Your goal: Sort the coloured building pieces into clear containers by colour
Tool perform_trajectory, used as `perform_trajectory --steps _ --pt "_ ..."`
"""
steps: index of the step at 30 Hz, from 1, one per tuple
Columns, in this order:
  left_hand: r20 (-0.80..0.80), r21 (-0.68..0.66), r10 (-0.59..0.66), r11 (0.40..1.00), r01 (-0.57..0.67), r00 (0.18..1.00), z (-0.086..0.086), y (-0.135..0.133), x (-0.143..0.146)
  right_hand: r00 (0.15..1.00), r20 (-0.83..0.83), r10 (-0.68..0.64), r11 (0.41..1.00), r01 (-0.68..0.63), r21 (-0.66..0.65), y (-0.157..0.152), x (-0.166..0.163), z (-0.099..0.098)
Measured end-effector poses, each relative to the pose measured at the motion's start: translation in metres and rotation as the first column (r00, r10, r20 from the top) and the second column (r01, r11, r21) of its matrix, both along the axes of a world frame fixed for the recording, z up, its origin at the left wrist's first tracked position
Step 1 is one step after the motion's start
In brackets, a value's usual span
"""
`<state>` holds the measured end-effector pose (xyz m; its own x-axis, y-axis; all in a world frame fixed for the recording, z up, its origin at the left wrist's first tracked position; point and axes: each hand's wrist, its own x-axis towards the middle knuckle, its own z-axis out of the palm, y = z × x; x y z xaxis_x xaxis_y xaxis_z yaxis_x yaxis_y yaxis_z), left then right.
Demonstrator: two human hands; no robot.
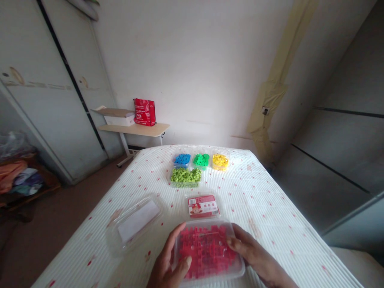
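A clear plastic container (210, 256) full of red pieces lies at the near end of the table, held between both hands. My left hand (172, 256) grips its left side, thumb over the top. My right hand (253, 250) closes on the right side, its thumb also on top. Just beyond it is a clear lid with a red and white label (204, 206). Off to the left rests a larger clear lid (138, 222) with a pale rectangle on it. What the pieces are exactly is hard to make out through the plastic.
Farther back stand small containers of blue pieces (182, 159), green pieces (201, 160) and yellow pieces (220, 161), with a wider one of light green pieces (186, 176) in front. A patterned cloth (255, 192) covers the table. A side desk (141, 129) holds a red bag (145, 112) and a box (120, 119).
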<state>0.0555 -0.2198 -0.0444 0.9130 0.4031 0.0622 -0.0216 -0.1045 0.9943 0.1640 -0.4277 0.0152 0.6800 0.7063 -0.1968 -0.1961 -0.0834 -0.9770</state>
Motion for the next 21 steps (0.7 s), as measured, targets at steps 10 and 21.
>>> perform_trajectory --steps 10,21 --pt "-0.056 0.037 0.041 0.999 -0.039 0.998 -0.003 -0.004 -0.004 0.999 -0.026 0.028 0.996 -0.026 0.084 0.003 -0.003 0.001" --pt "-0.049 -0.005 0.046 0.999 -0.046 0.998 -0.003 -0.002 -0.005 0.994 0.022 0.105 0.994 -0.105 0.000 -0.009 -0.012 0.013"
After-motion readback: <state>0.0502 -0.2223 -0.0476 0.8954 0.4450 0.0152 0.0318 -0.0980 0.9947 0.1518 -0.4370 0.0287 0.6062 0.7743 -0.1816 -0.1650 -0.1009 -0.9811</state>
